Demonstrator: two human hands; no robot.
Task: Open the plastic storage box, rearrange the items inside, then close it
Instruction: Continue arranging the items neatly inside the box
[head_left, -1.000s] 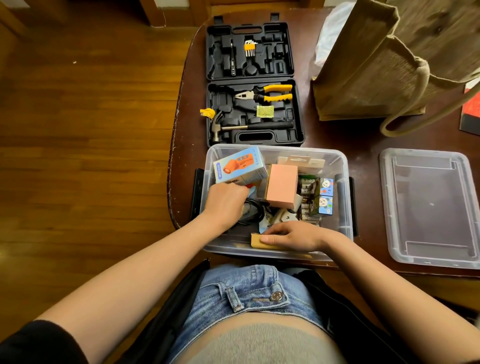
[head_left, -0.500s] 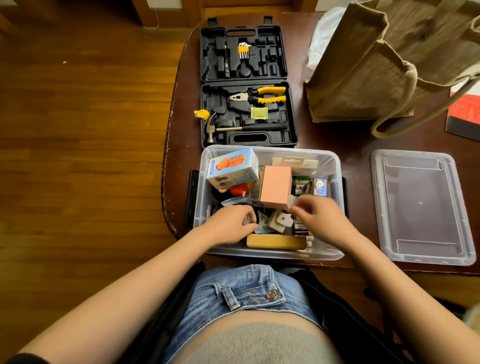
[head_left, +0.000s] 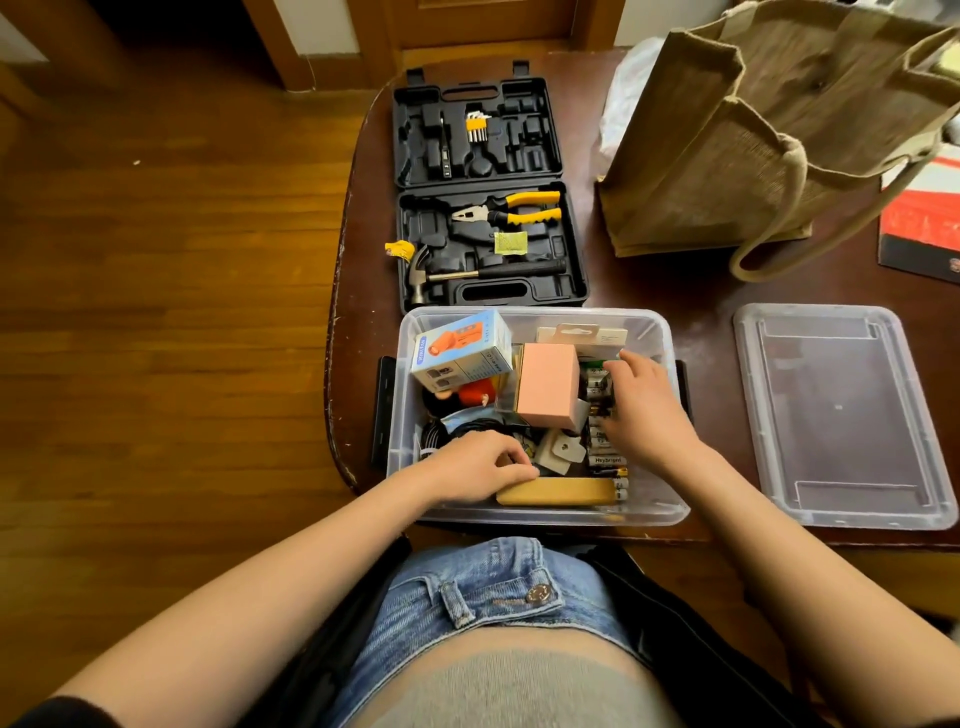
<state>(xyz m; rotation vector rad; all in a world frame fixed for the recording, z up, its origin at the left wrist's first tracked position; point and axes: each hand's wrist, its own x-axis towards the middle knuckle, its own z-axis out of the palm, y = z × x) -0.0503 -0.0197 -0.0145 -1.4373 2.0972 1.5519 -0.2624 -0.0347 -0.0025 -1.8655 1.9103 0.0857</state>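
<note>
The clear plastic storage box stands open at the table's near edge, and its lid lies flat on the table to the right. Inside are a blue carton with an orange picture, a pink box, a tan flat box, battery packs, a white plug and black cable. My left hand sits in the box's near left part with its fingers curled toward the thumb; what they hold is hidden. My right hand lies over the battery packs, fingers stretched onto them.
Behind the box lies an open black tool case holding pliers, a hammer and hex keys. A jute bag stands at the back right, and a red booklet lies at the far right. The table's left edge drops to a wooden floor.
My right hand left the tan flat box at the front and moved back and right onto the battery packs. My left hand drew back from the blue carton toward the near side.
</note>
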